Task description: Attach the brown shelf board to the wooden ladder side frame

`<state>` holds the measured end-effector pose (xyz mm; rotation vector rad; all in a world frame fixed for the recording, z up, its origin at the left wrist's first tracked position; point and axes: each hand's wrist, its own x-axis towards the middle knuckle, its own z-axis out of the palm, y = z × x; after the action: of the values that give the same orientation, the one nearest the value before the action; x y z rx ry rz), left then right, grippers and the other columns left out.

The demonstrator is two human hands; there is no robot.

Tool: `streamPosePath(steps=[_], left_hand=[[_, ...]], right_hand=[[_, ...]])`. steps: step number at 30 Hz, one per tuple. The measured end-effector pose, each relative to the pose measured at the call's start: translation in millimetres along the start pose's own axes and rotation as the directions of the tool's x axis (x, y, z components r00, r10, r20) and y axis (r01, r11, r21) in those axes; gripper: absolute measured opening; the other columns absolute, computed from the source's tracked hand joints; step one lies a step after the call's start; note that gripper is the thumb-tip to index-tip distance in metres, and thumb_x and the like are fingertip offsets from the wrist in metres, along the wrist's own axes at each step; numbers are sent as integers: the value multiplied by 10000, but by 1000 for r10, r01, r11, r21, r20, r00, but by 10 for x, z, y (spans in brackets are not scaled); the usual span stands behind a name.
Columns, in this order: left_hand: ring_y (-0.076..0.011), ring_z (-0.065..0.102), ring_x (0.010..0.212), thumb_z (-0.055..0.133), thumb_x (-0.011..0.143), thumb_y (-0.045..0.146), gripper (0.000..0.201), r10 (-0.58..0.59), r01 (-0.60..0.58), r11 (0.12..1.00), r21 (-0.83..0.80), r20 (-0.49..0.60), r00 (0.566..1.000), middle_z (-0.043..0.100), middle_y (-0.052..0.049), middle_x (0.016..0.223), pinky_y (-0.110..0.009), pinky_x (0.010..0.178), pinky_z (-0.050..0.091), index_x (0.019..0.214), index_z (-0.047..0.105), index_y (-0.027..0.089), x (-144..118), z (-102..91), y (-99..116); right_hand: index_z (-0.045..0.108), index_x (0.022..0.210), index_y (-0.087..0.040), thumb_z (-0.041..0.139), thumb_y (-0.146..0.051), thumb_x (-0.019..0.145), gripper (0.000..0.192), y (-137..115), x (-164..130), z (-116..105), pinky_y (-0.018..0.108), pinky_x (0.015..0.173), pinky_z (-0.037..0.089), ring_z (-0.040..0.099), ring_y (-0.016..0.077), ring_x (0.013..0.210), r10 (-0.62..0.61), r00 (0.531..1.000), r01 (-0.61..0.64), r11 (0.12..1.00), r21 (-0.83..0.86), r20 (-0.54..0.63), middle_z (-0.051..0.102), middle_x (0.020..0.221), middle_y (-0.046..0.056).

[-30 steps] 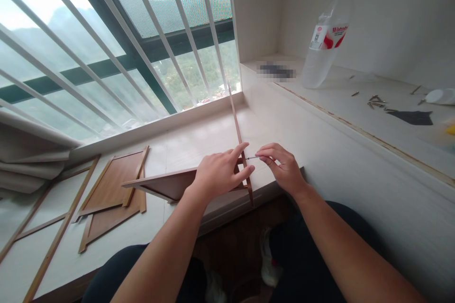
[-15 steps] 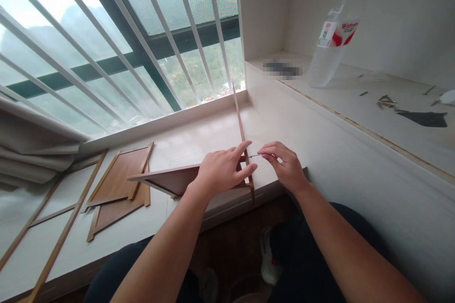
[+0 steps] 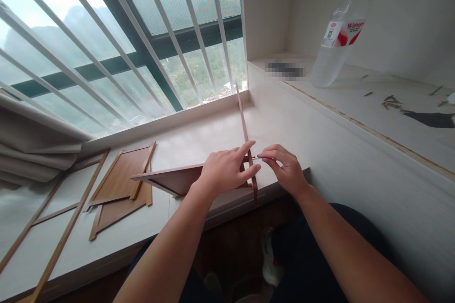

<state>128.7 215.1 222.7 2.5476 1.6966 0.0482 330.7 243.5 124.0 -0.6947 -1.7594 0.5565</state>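
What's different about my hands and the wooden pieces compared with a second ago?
The view has swung slightly left. Your right hand now sits a little closer to the long wooden strip, with less of the thin metal shaft showing between them. Nothing was visibly grabbed or released. Your left hand stays at the strip, and the loose panels and bottle haven't moved.

Clear plastic bottle (image 3: 336, 49), white cap, red-and-white label, stands on the pale shelf (image 3: 355, 97) over on my right. Near it, dark item (image 3: 286, 69), pixelated, can't tell what. Farther along, flat dark scrap (image 3: 430, 120). Window (image 3: 110, 64): dark green frame, white bars (image 3: 165, 21) across, hazy hills (image 3: 85, 21) outside. Greyish curtain (image 3: 31, 137), folded, left side.
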Motion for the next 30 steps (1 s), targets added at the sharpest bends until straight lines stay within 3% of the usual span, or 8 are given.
streamPosePath(steps=[9, 17, 30], left_hand=[[-293, 735, 1044, 287, 962, 720, 699, 1, -1, 1000, -4, -11, 1000, 745, -2, 1256, -374, 775, 527, 1570, 301, 376, -10, 35, -11], [-292, 735, 1047, 289, 961, 721, 693, -1, 1, 1000, -14, -9, 1000, 752, 1, 1238, -366, 773, 522, 1560, 309, 376, -13, 17, -1], [-275, 733, 1032, 281, 962, 720, 703, -11, 11, 1000, 2, 15, 1000, 750, -15, 1226, -349, 789, 523, 1576, 290, 379, -9, -8, 8]], right_hand=[[761, 1068, -266, 634, -183, 969, 182, 37, -44, -40, 367, 870, 532, 644, 185, 969, -20, 997, 13, 995, -97, -71, 694, 990, 48], [762, 1081, -258, 630, -188, 972, 185, 27, -49, -24, 353, 850, 530, 636, 179, 958, -21, 999, 18, 996, -84, -25, 684, 974, 47], [759, 1067, -264, 621, -236, 983, 165, 20, -42, -31, 374, 877, 537, 655, 196, 977, 8, 998, -12, 997, -72, -60, 708, 984, 51]])
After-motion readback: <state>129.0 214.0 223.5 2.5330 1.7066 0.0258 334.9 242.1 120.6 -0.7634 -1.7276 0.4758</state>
